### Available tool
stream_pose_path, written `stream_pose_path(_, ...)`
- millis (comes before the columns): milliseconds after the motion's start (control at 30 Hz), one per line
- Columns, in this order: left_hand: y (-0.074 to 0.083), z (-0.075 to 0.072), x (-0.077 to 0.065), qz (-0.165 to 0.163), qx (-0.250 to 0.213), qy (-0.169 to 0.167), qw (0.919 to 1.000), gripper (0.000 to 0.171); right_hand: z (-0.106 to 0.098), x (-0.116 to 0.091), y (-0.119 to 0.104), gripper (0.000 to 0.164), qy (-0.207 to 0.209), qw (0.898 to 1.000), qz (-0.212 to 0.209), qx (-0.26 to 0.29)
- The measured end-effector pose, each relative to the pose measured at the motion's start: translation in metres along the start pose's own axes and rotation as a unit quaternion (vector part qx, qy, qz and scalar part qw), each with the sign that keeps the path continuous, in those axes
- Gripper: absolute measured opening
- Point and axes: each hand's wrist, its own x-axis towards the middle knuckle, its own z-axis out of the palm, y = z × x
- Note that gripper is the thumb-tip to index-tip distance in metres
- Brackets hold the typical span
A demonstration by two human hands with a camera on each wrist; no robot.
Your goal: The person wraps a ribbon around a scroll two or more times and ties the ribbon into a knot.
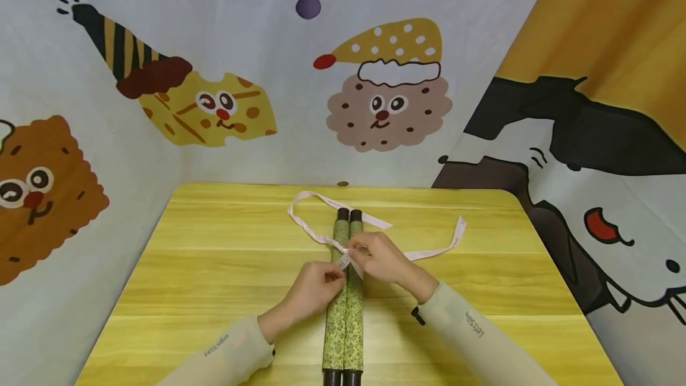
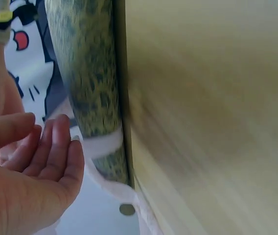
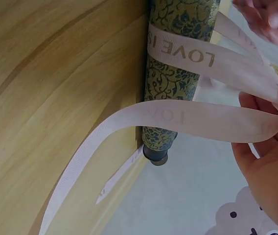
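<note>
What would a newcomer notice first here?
Probably the cartoon backdrop behind the table, with a smiling cheese wedge and a round biscuit in a nightcap. Next, two green patterned rolls side by side at the table's middle. Across them runs a pale pink ribbon, lettered "LOVE" in the right wrist view, held by the right hand, with the left hand close by.

A pale cloth wall (image 1: 257, 28) is printed with a smiling cheese (image 1: 214, 115), a pinkish cookie (image 1: 389, 115) and a brown cracker (image 1: 50, 201). Below it, a yellow wood-grain table (image 1: 214, 237) is lit softly, its front corners cut off by the view.
</note>
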Motion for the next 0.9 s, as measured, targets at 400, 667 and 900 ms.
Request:
stream_pose_path(400, 0.001, 0.011, -0.002, 0.021, 0.012, 0.049, 0.9985, 0.034, 0.000, 0.002, -0.001, 0.011, 0.004, 0.992, 0.074, 0.104)
stream_pose_path(667, 0.001, 0.015, 0.001, 0.027, 0.014, 0.076, 0.9967, 0.032, -0.001, 0.002, -0.005, 0.010, 0.004, 0.985, 0.109, 0.130)
stream_pose_path(900, 0.004, 0.015, 0.010, -0.001, 0.028, 0.082, 0.9963, 0.013, -0.008, 0.001, -0.020, 0.010, -0.004, 0.978, 0.135, 0.159)
